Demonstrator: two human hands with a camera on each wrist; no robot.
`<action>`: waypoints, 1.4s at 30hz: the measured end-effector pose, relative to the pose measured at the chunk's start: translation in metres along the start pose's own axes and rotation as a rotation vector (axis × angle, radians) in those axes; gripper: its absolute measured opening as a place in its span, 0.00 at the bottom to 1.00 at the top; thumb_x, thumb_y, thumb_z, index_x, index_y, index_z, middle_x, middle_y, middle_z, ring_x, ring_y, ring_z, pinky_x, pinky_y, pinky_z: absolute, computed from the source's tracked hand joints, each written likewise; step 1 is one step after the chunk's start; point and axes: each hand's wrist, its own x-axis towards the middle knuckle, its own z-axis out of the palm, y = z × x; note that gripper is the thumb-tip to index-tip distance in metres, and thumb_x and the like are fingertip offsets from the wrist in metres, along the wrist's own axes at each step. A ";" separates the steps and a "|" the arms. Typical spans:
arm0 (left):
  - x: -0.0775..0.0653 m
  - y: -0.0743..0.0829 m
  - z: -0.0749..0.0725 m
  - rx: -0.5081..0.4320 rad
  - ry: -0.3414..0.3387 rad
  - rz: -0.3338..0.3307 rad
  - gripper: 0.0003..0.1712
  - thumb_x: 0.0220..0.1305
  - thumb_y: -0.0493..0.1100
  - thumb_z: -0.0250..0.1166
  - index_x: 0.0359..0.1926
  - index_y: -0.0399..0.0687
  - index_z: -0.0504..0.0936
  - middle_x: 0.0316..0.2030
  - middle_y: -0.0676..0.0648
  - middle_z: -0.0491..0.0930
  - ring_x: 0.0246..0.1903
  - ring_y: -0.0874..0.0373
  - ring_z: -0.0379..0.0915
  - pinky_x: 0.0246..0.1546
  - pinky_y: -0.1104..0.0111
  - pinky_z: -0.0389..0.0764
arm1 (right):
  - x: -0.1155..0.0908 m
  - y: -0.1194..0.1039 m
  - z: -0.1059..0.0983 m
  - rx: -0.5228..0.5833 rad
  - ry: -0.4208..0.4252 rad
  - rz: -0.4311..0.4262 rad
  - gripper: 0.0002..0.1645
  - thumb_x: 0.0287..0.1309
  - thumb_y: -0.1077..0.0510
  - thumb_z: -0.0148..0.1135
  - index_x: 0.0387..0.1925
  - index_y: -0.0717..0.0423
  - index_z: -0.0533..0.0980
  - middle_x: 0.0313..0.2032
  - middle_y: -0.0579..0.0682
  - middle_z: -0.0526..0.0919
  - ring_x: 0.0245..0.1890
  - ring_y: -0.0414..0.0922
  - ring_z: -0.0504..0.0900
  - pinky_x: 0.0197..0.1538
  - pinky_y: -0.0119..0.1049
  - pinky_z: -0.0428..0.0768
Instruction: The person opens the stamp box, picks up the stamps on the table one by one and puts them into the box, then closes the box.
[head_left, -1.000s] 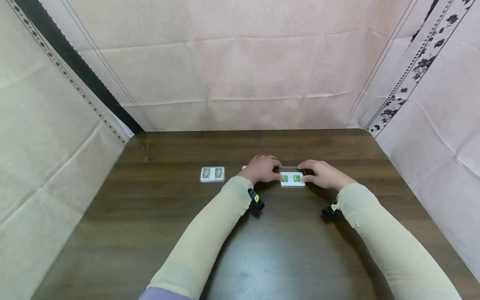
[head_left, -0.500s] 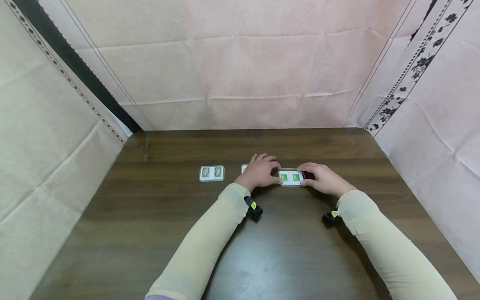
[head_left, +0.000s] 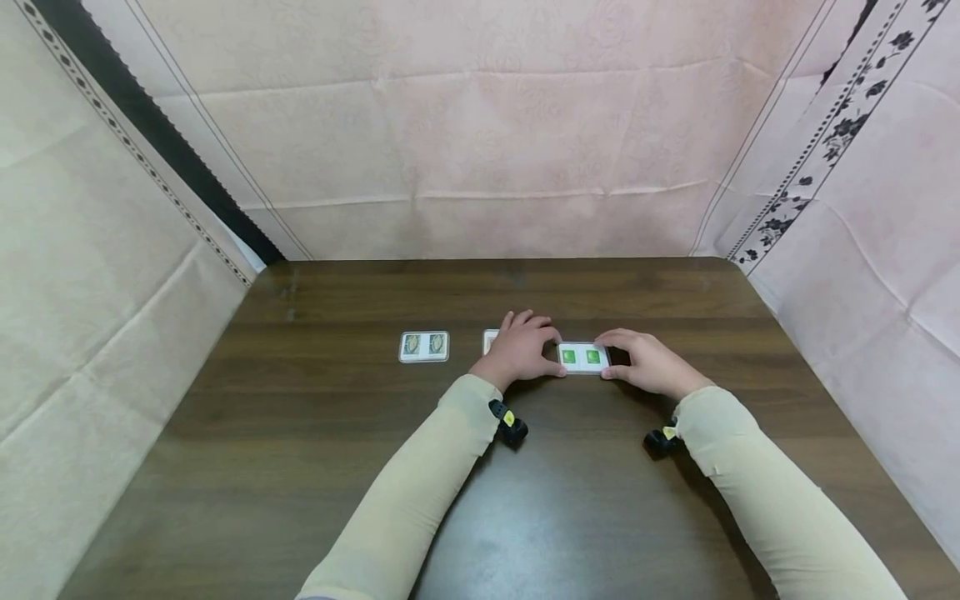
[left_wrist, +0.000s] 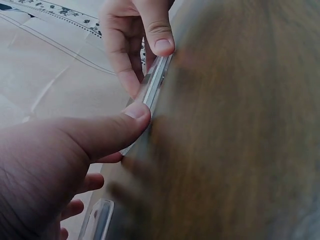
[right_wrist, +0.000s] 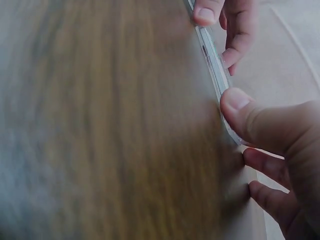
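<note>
A small flat clear plastic case (head_left: pixel 582 357) with a white insert and two green pictures lies on the table between the hands. At its left end, my left hand (head_left: pixel 521 352) grips the edge between thumb and index finger, its other fingers spread away. My right hand (head_left: pixel 639 360) holds the opposite end, thumb on the near side and fingers on the far side. In the left wrist view the layered clear edge of the case (left_wrist: pixel 156 86) shows between both thumbs. The right wrist view shows the same near edge of the case (right_wrist: pixel 212 61) along the tabletop.
Another clear case (head_left: pixel 489 337) is mostly hidden behind my left hand. Farther left lies a similar case (head_left: pixel 423 347) with two greenish pictures. The brown wooden table (head_left: pixel 360 467) has pale cloth (head_left: pixel 480 150) hanging behind and at both sides.
A clear cover that stood offset toward the far side of the white insert now lines up over it. Both hands have stayed at the case's ends, with only slight shifts.
</note>
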 end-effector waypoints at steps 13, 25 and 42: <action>0.000 0.014 -0.002 0.092 0.002 -0.068 0.32 0.58 0.69 0.69 0.60 0.65 0.82 0.74 0.50 0.64 0.76 0.45 0.47 0.75 0.47 0.42 | 0.003 -0.007 -0.004 -0.060 -0.050 0.066 0.30 0.61 0.54 0.72 0.63 0.58 0.77 0.68 0.59 0.73 0.67 0.60 0.70 0.65 0.61 0.69; 0.007 0.027 0.002 0.198 0.001 -0.105 0.34 0.61 0.69 0.66 0.65 0.64 0.79 0.71 0.51 0.68 0.75 0.47 0.50 0.75 0.49 0.46 | 0.008 -0.005 -0.004 -0.071 -0.034 0.123 0.29 0.63 0.56 0.69 0.65 0.57 0.76 0.69 0.58 0.72 0.67 0.59 0.71 0.64 0.60 0.71; 0.014 0.033 -0.001 0.243 -0.038 -0.155 0.36 0.67 0.67 0.60 0.72 0.60 0.72 0.73 0.49 0.65 0.75 0.46 0.48 0.75 0.48 0.46 | 0.010 0.008 0.010 0.001 0.085 0.142 0.31 0.66 0.57 0.66 0.69 0.56 0.71 0.70 0.58 0.69 0.71 0.61 0.64 0.69 0.63 0.60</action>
